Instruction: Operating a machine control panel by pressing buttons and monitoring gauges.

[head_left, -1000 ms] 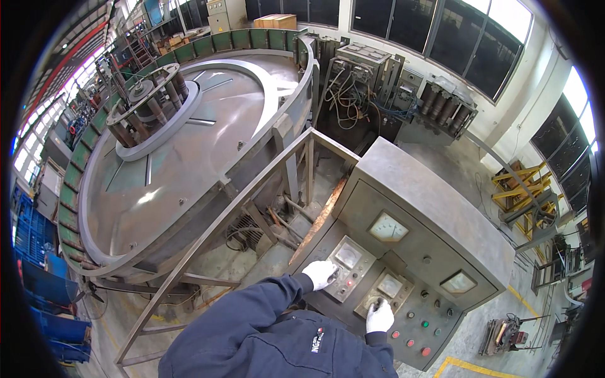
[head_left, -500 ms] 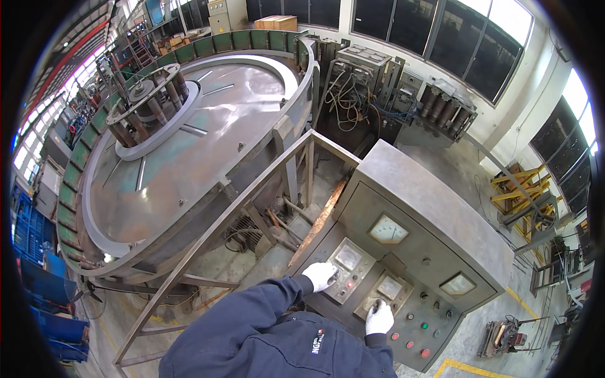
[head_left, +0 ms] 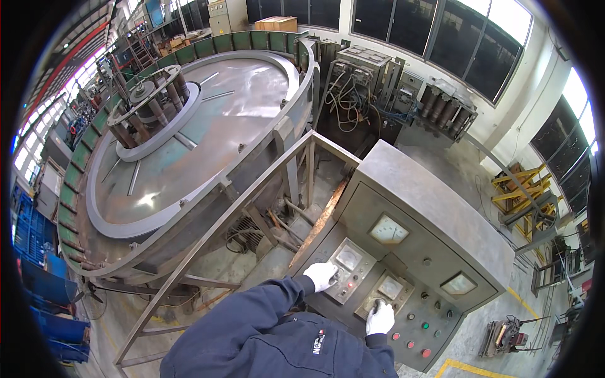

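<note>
Both my hands wear white gloves and rest at a grey control cabinet (head_left: 435, 195). My left hand (head_left: 320, 276) is closed around a small control knob, mostly hidden by the glove, at the edge of the left meter module (head_left: 347, 256). A red lamp (head_left: 350, 285) glows beside it. On the right meter module (head_left: 389, 288), the fingers of my right hand (head_left: 380, 319) are closed on a dark knob (head_left: 378, 305). Left of the cabinet lies a large round machine table (head_left: 214, 145) with slots and a pale ring, inside a green-walled rim (head_left: 75, 183).
A metal rail (head_left: 214, 238) runs between me and the round machine. Right of my hand are several push buttons (head_left: 426, 353). Behind the cabinet stands machinery with tangled hoses (head_left: 343, 101). Yellow steel frames (head_left: 520, 189) stand at the right, and a small wheeled device (head_left: 504, 337) sits on the floor.
The round table has turned clockwise as I see it; its slots and off-centre ring have shifted. Both hands stay in place on the knobs.
</note>
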The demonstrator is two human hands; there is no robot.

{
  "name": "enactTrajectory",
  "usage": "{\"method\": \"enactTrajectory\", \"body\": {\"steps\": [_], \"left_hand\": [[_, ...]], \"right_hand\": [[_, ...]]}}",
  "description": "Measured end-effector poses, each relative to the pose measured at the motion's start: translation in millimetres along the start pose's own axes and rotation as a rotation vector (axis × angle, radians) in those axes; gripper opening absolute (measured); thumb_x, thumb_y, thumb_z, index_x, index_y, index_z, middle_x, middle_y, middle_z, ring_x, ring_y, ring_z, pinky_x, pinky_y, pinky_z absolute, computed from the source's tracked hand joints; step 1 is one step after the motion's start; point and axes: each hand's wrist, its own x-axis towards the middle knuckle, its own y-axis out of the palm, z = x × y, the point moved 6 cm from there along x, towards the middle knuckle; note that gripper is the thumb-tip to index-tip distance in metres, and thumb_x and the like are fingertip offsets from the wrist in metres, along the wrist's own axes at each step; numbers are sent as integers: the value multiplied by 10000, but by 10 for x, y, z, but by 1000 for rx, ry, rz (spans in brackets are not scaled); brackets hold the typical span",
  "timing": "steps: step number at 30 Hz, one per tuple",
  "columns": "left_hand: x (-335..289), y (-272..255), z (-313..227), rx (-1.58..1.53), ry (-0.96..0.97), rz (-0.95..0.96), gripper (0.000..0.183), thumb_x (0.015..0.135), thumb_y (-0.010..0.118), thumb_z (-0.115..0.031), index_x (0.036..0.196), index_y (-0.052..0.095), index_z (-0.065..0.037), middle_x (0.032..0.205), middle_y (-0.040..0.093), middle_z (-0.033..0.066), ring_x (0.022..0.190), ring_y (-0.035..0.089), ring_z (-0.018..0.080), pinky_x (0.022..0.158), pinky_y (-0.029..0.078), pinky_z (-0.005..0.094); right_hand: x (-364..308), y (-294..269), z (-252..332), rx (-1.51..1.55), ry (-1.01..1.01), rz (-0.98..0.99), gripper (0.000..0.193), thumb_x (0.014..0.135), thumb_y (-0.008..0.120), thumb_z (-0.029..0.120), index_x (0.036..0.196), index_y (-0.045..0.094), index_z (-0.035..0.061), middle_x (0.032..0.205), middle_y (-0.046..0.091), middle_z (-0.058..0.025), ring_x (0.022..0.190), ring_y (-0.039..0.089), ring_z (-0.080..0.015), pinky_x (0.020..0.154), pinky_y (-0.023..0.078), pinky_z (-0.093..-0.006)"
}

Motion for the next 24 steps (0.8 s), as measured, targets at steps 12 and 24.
{"method": "enactTrajectory", "body": {"steps": [12,24], "left_hand": [[-4,18,5,40,-39,-3,375,975,691,-431,1123,699,-86,1056,754,184,981,745,395,850,602,514],[-2,-26,-24,13,-52,-10,354,983,687,-448,1055,686,-102,1038,739,193,952,743,411,842,598,525]], "right_hand": [[9,-91,62,0,-42,-7,285,848,732,89,1117,810,140,1023,665,-162,978,658,-373,853,546,-502],[43,-132,89,-33,-68,8,171,918,751,206,1071,813,160,966,668,-154,929,664,-358,801,553,-500]]}}
